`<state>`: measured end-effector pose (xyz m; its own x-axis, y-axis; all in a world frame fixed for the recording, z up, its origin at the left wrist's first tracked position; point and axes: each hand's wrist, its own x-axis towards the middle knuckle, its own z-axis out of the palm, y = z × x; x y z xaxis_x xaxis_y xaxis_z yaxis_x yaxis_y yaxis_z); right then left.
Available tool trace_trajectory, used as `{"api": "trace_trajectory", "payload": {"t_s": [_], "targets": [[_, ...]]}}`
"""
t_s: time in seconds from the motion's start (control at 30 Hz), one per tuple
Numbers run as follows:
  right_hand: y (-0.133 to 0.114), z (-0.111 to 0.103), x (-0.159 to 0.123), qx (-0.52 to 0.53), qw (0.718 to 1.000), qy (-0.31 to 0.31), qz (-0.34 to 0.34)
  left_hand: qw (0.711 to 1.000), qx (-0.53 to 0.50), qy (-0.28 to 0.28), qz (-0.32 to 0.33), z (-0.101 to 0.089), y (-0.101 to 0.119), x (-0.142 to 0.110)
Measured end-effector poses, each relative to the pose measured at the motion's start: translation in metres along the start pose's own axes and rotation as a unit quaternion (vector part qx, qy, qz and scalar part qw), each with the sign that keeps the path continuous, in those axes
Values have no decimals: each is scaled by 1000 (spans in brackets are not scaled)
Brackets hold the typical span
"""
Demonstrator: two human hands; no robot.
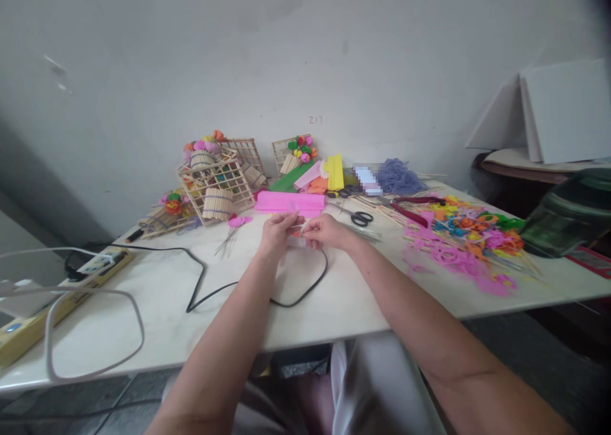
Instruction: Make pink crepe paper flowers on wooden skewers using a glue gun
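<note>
Two hands, worked in front of me at the near middle of the tabletop (353, 295). Left hand (277, 232): fingers drawn together on one edge of a small orange-and-whitish piece (296, 234). Right hand (322, 231): thumb and fingertips pinched at its other side. I judge that one steadies while the other does the fine work; blur hides the exact grip, and I cannot tell what the piece is made of.

Item, just beyond the fingers: one pink sheet (290, 201), lying crosswise, probably kept there for a short reach. Item, to its right: black-handled scissors (361, 219), handles turned toward my right side, handy for picking up. Item, to the left: pink petal shapes (238, 221) beside thin wires (230, 241).

Farther back: green paper (292, 177), yellow paper (335, 171), a phone (366, 179) with its screen lit, and a heap of violet yarn (400, 176). The papers overlap in a fan, perhaps so each colour can be drawn out separately.

Right flank: red-handled pliers (414, 213) lying near a tangle of coloured scraps (494, 231), seemingly pushed aside to leave me working room; a dark green jar (563, 218) stands beyond.

Left flank: stick bundles (218, 204) and lattice frames (242, 183), stacked closely, likely to save space. One black cable (203, 272) runs beneath my forearm.
</note>
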<state>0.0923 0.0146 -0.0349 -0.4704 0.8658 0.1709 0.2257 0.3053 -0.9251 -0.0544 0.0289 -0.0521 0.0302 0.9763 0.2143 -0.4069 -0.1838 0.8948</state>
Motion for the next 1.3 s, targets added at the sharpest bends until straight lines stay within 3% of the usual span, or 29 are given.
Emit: {"api": "trace_trajectory", "payload": {"t_s": [0.8, 0.93, 1.0, 1.1, 1.2, 1.3], "targets": [[3, 9, 4, -29, 999, 24, -11, 999, 0, 4, 34, 6, -1, 0], [2, 9, 4, -68, 996, 38, -40, 998, -3, 15, 63, 4, 5, 1], [1, 8, 3, -148, 983, 86, -71, 996, -23, 29, 78, 0, 11, 3], [-1, 8, 3, -327, 927, 145, -111, 994, -54, 51, 86, -9, 20, 5], [-1, 14, 4, -465, 873, 105, -103, 992, -64, 65, 83, -19, 26, 7], [1, 25, 6, -526, 846, 53, -69, 992, -70, 66, 77, -27, 29, 9]]}}
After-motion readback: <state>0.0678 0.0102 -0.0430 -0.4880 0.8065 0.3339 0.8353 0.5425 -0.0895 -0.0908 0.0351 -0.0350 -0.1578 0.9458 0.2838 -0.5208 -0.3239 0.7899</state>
